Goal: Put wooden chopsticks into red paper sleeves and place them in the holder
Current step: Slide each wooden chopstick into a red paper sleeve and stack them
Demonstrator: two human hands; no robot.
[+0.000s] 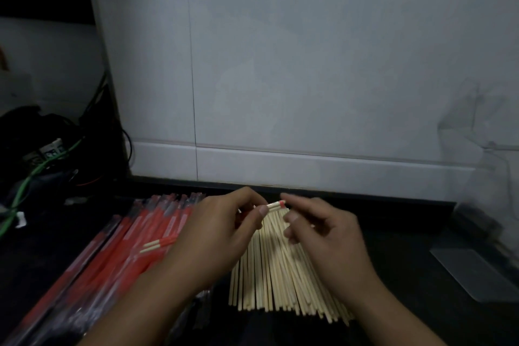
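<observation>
Red paper sleeve [278, 204] shows only as a short end around the pale wooden chopstick pair [271, 206] held between both hands, above the far end of the spread pile. The left hand [222, 233] has its fingers curled, thumb and forefinger pinching the bare wooden tips; the right hand [323, 236] pinches the sleeve end with thumb and forefinger, its other fingers loosely bent. How far the sleeve runs under the hands cannot be told.

Below the hands lies a fanned pile of bare pale wooden chopsticks [280, 284] on the dark worktop [407, 314], their near ends ragged. To the left, touching that pile's edge, lies a stack of red paper sleeves in clear wrapping [118, 255], and on it rests one sleeved pair with wooden tips poking out [158, 244].

At the right sits a clear plastic holder [477, 275], blurred. Behind stands a white panelled wall [309, 64]. Far left, a tangle of dark and green cables [42, 160]
</observation>
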